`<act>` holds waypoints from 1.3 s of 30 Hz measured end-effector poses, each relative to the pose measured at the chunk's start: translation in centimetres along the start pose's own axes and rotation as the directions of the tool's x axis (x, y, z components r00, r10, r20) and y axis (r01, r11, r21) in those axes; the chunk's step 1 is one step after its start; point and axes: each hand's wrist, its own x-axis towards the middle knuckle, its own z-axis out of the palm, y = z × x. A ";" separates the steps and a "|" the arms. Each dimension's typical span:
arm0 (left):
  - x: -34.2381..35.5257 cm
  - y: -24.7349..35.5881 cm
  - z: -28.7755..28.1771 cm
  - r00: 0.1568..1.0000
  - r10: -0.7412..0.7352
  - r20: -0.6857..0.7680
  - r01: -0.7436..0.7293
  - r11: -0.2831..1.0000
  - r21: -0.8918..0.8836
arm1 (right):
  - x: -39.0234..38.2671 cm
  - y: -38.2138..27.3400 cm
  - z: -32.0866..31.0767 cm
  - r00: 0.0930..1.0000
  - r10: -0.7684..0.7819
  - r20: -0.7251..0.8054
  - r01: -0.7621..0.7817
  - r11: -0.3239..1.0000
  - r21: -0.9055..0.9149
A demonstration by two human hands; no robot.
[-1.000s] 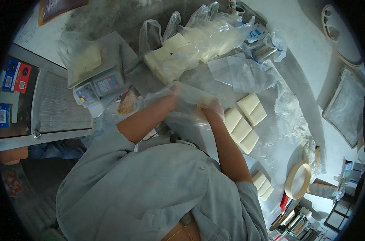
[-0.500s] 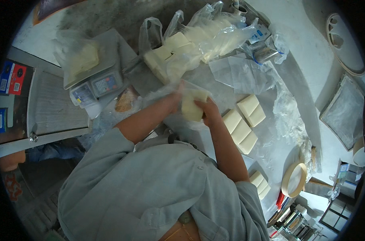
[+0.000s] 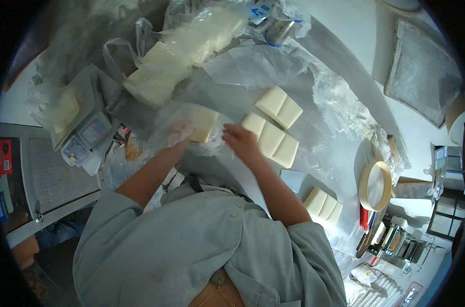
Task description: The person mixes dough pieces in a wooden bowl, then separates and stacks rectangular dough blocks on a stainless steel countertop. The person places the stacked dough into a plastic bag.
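In front of me, a cream, dough-like block [image 3: 205, 126] lies inside a clear plastic bag [image 3: 163, 118]. My left hand [image 3: 180, 134] is closed on the bag at the block's left side, partly veiled by the film. At the bag's right edge, my right hand [image 3: 241, 143] has its fingers bent together and pinching the film, apart from the block. Just right of that hand are a scored cream slab [image 3: 271, 139] and another scored slab [image 3: 279, 106] beyond it. A third scored slab [image 3: 323, 204] rests nearer, by my right elbow.
A scale [image 3: 86, 115] carrying a bagged block stands at left. Larger bagged blocks [image 3: 158, 71] fill the back left. Loose plastic film [image 3: 253, 64] lies farther back. White flour [image 3: 340, 97] lines the table's right side, near a round wooden ring [image 3: 374, 186].
My right hand has let go of the block and moved to the bag's right edge, so my hands are farther apart. My view has turned, shifting the table's contents leftward.
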 end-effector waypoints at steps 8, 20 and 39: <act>-9.2 2.5 22.6 0.772 -0.263 0.579 0.545 0.743 -0.389 | -0.6 16.3 -17.7 0.988 -0.073 -0.137 -0.049 0.690 -0.722; -10.5 3.2 32.8 0.971 -0.218 0.103 0.241 0.876 -0.418 | -9.1 17.4 -20.5 0.943 0.261 -0.206 -0.326 0.847 -0.420; -7.5 19.3 42.2 0.750 0.049 0.659 0.318 0.847 -0.425 | -6.4 15.0 -35.8 0.852 0.303 -0.428 -0.401 0.902 -0.159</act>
